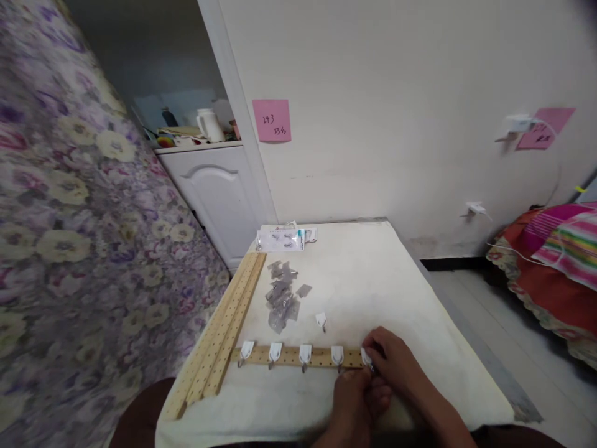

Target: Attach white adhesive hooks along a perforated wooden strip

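A pale wooden strip (pixel 321 356) with rows of small holes lies across the front of the table, with several white hooks (pixel 305 353) spaced along it. My right hand (pixel 394 361) pinches the white hook (pixel 366 356) at the strip's right end. Just in front of that end, my left hand (pixel 354 398) is closed, its thumb along the strip's front edge and its other fingers curled beneath. Part of the strip's right end is hidden by my hands. One loose white hook (pixel 321 321) lies behind the strip.
Small clear plastic pieces (pixel 281 298) lie heaped left of centre on the white-covered table (pixel 373 274). More perforated wooden strips (pixel 224 330) run along the left edge. Packaged hooks (pixel 280 240) sit at the back by the wall. A floral curtain (pixel 93 236) hangs at left.
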### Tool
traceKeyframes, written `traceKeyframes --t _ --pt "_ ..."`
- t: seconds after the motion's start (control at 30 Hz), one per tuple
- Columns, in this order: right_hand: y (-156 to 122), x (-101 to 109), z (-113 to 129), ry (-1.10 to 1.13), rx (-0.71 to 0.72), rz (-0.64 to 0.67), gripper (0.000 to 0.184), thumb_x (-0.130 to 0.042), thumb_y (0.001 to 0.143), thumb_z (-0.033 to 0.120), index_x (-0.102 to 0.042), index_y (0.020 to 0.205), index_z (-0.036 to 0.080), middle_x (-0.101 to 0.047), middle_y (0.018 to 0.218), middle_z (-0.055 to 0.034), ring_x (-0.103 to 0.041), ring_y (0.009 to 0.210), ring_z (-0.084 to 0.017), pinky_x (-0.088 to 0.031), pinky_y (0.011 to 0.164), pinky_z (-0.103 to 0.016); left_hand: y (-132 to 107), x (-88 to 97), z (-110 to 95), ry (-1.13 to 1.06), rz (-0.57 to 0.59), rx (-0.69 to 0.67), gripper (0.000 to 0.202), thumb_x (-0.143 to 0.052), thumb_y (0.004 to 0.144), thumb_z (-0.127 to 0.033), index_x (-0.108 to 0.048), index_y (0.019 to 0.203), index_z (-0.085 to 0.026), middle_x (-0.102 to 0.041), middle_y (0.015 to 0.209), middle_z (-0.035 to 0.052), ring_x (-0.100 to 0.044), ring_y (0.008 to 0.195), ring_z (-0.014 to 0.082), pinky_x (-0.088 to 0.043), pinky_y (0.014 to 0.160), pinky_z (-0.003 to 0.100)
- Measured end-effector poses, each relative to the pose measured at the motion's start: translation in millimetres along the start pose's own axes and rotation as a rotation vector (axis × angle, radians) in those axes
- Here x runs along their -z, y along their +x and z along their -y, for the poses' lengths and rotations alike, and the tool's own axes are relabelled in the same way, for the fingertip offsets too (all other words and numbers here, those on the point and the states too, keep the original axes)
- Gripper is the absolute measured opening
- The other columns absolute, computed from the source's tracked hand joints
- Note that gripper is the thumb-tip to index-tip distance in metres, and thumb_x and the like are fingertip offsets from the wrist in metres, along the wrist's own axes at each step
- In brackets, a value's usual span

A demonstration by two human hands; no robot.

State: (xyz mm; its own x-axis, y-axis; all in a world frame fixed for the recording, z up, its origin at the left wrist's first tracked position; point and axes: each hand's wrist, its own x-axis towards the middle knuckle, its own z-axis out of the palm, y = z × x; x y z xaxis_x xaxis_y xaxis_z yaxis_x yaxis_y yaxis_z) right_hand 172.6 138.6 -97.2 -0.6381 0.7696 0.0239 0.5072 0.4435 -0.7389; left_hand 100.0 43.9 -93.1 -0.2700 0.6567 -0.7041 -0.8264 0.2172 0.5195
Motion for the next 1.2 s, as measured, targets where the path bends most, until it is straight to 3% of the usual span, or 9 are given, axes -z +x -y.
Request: traceKeyframes --t 0.67,0.83,1.2 --pt "-1 -1 0 -0.017 -0.003 -0.03 0.012 -0.045 0.075 0.019 -0.056 0.073 0.021 -0.06 0.075 -0.0012 -0.054 0.073 -0.016 -0.038 0.066 -0.027 -7 3.3 -1 0.096 0.018 -0.011 0.012 -0.047 0.081 -0.018 -0.055 0.076 -0.011 -0.062 0.055 0.004 -0.058 0.045 0.0096 -0.043 0.046 0.019" --pt "0 -2 0 -0.02 -0.002 -0.025 0.012 -0.045 0.075 0.019 -0.056 0.073 0.021 -0.06 0.076 -0.0016 -0.054 0.074 -0.016 -0.038 0.066 -0.027 -1 12.4 3 0.173 0.069 -0.046 0.004 -0.055 0.074 -0.015 -0.052 0.075 -0.013 -0.064 0.056 0.0033 -0.059 0.046 0.0104 -0.042 0.047 0.02" --pt "0 -6 -6 -0.041 -0.023 -0.036 0.009 -0.045 0.074 0.018 -0.054 0.073 0.022 -0.06 0.074 -0.0001 -0.053 0.072 -0.015 -0.036 0.064 -0.025 6 12.1 3 0.187 0.113 -0.101 0.022 -0.067 0.062 -0.027 -0.053 0.073 -0.013 -0.064 0.055 0.0027 -0.057 0.045 0.0101 -0.04 0.045 0.021"
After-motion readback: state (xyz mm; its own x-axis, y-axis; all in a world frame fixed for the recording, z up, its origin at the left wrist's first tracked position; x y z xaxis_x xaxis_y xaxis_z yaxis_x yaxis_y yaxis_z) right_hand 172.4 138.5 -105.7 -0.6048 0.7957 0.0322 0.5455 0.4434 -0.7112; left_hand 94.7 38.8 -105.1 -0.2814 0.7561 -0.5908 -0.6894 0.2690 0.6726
